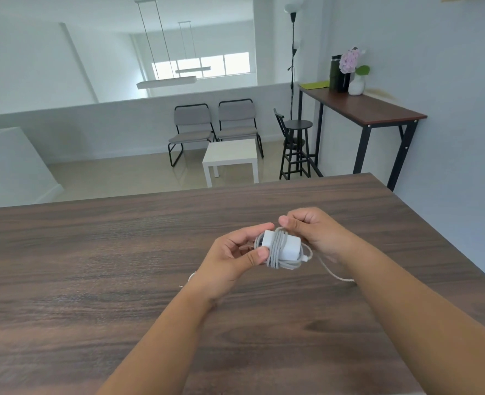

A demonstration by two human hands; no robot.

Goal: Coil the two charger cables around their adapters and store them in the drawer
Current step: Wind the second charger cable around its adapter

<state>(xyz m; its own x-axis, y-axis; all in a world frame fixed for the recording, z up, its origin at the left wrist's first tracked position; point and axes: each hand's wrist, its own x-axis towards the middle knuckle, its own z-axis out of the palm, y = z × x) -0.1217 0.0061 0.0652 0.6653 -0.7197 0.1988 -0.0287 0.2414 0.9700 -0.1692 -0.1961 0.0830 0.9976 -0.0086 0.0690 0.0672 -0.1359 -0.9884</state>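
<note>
Holding one white adapter [287, 246] just above the dark wood table [93, 266], the left hand [230, 260] pinches its left end between thumb and fingers. One grey cable [277, 249] is looped around the adapter's middle in several turns — I can't count them exactly. The right hand [309, 226] sits just right of the adapter with fingers curled around the cable at the top of the coil. A loose tail of the same cable trails from the adapter's lower right down onto the table and disappears behind the right forearm, so its end is hidden.

Only one adapter shows clearly. Left of the adapter, poking out from behind the left wrist, there's a thin pale bit on the table that might be the second cable [191, 277] — too little shows to tell.

Far beyond the adapter: two grey chairs [215, 126], one small white side table [230, 155], two dark stools [295, 143], and one tall bar table [378, 109] with a flower vase [355, 84] and a dark bottle [336, 72].
</note>
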